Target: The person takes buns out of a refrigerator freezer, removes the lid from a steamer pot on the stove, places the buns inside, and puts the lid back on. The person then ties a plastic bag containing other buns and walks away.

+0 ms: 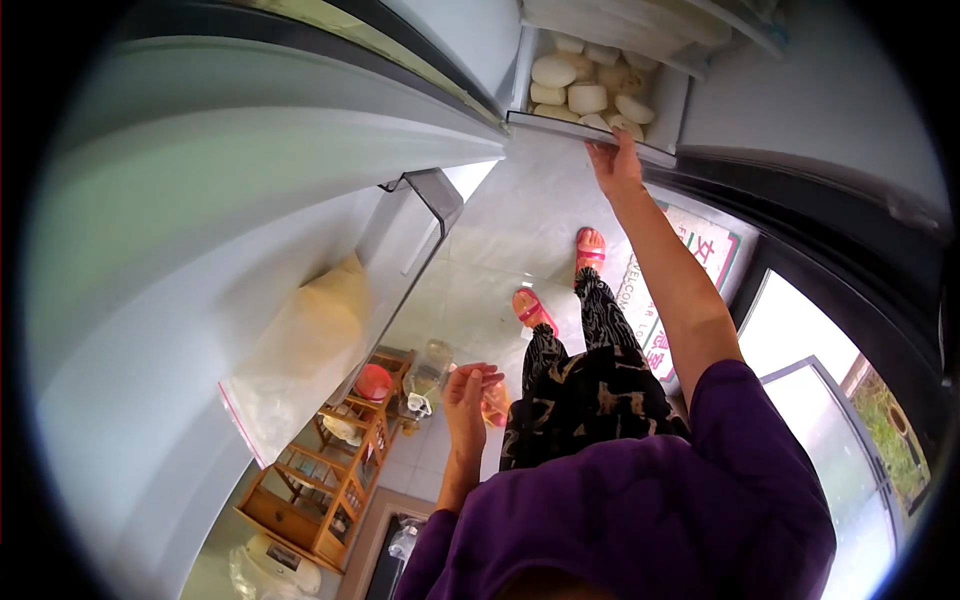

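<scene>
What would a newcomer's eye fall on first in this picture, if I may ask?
Probably the drawer of pale, bun-like lumps at the top, with the right hand at its front edge. Next might come the pink slippers on the floor near the middle, then the clear bag with yellowish contents at the left.

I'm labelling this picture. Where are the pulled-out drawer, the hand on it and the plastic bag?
Drawer (548, 122): head view, on its front edge.
Right hand (616, 174): head view, back of the hand.
Plastic bag (318, 325): head view, its yellowish middle.
</scene>
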A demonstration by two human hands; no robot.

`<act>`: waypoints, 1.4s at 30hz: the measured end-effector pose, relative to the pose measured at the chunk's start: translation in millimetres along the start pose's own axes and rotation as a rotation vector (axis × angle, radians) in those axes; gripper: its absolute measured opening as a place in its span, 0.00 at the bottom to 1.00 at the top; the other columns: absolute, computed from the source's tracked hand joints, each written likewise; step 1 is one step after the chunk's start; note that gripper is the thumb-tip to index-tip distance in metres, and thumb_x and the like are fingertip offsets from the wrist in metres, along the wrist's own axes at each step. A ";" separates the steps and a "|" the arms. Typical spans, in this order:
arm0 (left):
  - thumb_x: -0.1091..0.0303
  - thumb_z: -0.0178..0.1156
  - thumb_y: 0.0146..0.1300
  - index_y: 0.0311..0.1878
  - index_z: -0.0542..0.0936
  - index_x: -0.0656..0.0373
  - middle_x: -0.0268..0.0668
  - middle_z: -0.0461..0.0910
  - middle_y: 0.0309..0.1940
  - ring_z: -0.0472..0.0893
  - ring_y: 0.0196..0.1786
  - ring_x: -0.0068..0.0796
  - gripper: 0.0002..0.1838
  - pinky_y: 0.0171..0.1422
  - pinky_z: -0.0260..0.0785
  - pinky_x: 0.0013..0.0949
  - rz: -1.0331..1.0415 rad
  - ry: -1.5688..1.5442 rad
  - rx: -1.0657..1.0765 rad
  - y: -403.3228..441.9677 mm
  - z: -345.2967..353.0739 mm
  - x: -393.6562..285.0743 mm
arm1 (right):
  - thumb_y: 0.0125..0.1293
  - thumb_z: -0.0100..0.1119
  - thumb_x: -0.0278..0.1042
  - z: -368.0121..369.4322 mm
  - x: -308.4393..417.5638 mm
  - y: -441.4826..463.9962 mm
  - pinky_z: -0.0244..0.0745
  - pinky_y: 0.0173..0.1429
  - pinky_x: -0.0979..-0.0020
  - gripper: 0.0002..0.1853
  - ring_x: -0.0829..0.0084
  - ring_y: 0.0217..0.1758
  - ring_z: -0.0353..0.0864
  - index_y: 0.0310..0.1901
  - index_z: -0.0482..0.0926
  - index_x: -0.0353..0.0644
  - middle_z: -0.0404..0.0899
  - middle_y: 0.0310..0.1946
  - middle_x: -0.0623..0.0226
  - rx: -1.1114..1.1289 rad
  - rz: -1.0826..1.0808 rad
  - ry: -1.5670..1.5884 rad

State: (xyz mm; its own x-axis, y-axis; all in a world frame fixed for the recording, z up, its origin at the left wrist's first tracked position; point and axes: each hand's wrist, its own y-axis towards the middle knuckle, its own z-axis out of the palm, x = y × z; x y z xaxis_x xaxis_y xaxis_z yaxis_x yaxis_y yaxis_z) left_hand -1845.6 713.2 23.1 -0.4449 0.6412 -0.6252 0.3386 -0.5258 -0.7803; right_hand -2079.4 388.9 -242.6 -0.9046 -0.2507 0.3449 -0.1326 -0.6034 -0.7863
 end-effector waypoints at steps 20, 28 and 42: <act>0.69 0.51 0.73 0.45 0.76 0.66 0.46 0.82 0.41 0.84 0.43 0.38 0.09 0.54 0.75 0.37 -0.051 -0.083 0.082 29.1 17.9 27.8 | 0.71 0.53 0.30 13.5 76.4 -73.6 0.77 0.47 0.75 0.10 0.78 0.38 0.79 0.45 0.80 0.32 0.81 0.35 0.67 0.360 -0.436 -1.069; 0.68 0.53 0.72 0.46 0.77 0.65 0.44 0.83 0.41 0.84 0.42 0.35 0.10 0.55 0.75 0.35 -0.118 -0.105 0.081 31.7 23.8 43.5 | 0.64 0.49 0.35 23.9 124.7 92.3 0.74 0.44 0.57 0.10 0.55 0.34 0.80 0.33 0.77 0.38 0.81 0.32 0.54 0.156 -1.177 -1.898; 0.70 0.50 0.73 0.46 0.76 0.67 0.45 0.82 0.41 0.84 0.43 0.36 0.10 0.55 0.75 0.36 -0.145 0.000 0.082 64.5 59.2 32.5 | 0.54 0.69 0.33 36.5 103.0 193.3 0.78 0.36 0.71 0.23 0.72 0.38 0.78 0.50 0.74 0.41 0.77 0.36 0.64 0.115 -0.384 -1.523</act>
State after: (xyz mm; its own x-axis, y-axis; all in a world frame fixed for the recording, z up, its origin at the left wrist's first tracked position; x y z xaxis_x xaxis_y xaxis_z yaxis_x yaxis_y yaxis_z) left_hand -1887.3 667.0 -46.6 -0.4838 0.7138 -0.5064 0.2023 -0.4717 -0.8582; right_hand -2183.4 218.8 -340.4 0.4255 -0.5291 0.7342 -0.1549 -0.8419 -0.5170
